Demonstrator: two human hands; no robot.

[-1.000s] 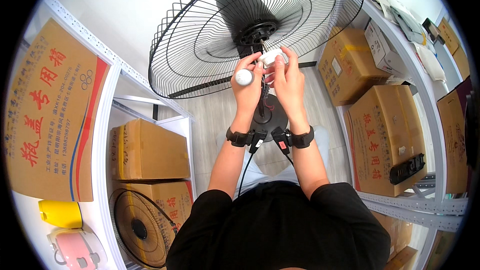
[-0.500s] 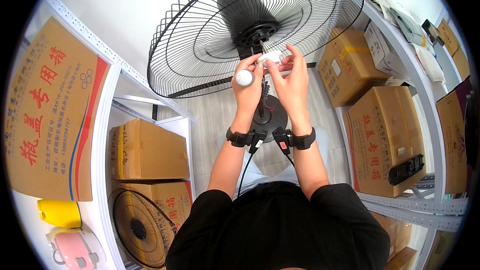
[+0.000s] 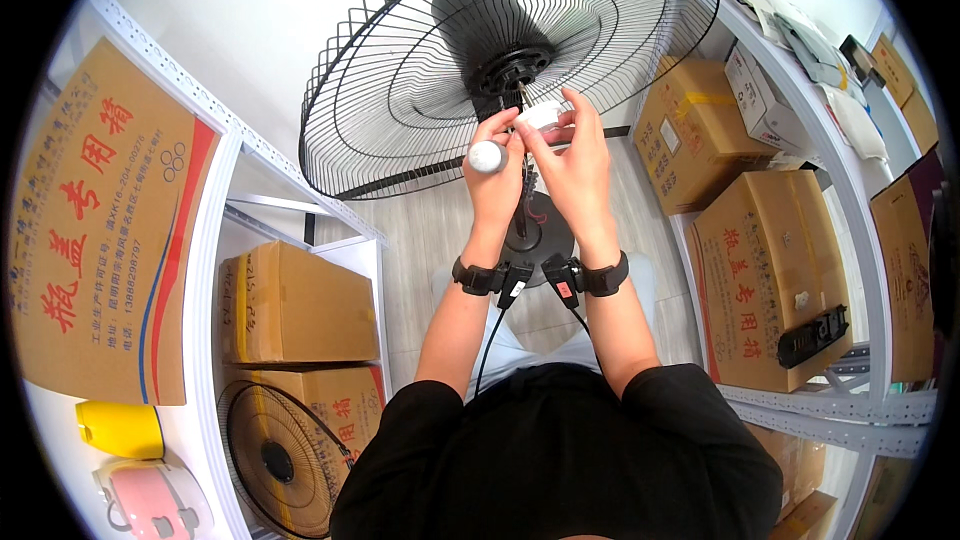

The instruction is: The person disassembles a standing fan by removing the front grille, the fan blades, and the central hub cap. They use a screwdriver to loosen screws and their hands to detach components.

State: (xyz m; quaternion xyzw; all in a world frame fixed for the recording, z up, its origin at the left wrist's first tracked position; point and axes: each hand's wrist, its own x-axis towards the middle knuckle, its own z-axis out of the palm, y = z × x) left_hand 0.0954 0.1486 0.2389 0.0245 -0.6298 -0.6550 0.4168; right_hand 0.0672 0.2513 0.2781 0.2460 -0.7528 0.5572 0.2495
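Note:
In front of a large black fan's rear grille (image 3: 345, 130), my two hands meet. My left hand (image 3: 492, 185) is closed round a tool with a rounded grey-white handle (image 3: 487, 157); its working end is hidden. My right hand (image 3: 580, 165) pinches a round white plastic part (image 3: 543, 115) between thumb and fingers, and the left fingertips reach its near edge. Just beyond stands the fan's black motor (image 3: 510, 65), with a thin metal shaft pointing toward the white part. Below my hands is the fan's round black base (image 3: 540, 230) on the floor.
Shelving with cardboard boxes (image 3: 300, 305) stands on the left, a round black fan grille (image 3: 275, 460) leaning there. On the right shelf sit more boxes (image 3: 760, 280), one bearing a black plastic part (image 3: 812, 337). Cables (image 3: 487, 345) hang from both wrist straps.
Both hands have shifted slightly left with the tool and the white part. My right fingers have drawn closer together around the white part. The large grille has moved a little.

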